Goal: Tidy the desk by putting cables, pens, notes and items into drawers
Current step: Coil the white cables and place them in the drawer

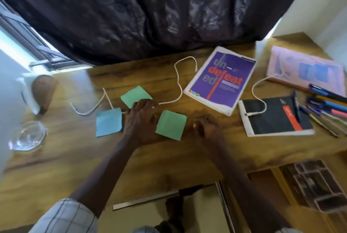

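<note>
My left hand (141, 116) lies over the middle of a long white cable (178, 82), its fingers curled down where the cable passes under them. Around that hand lie three sticky notes: a green note (134, 95) behind it, a blue note (109, 121) to its left and a second green note (170, 124) to its right. My right hand (206, 126) rests on the wooden desk (75, 157) beside that note, fingers loosely curled and holding nothing. A second white cable (256, 90) runs onto a black notebook (276, 120). Several pens (324, 105) lie at the right edge.
A purple book (221, 80) and a pink book (304, 71) lie at the back right. An open drawer with a divided organiser (315, 182) is at the lower right, another open drawer (202, 206) below me. A glass bowl (28, 135) and a brown rounded object (44, 90) stand left.
</note>
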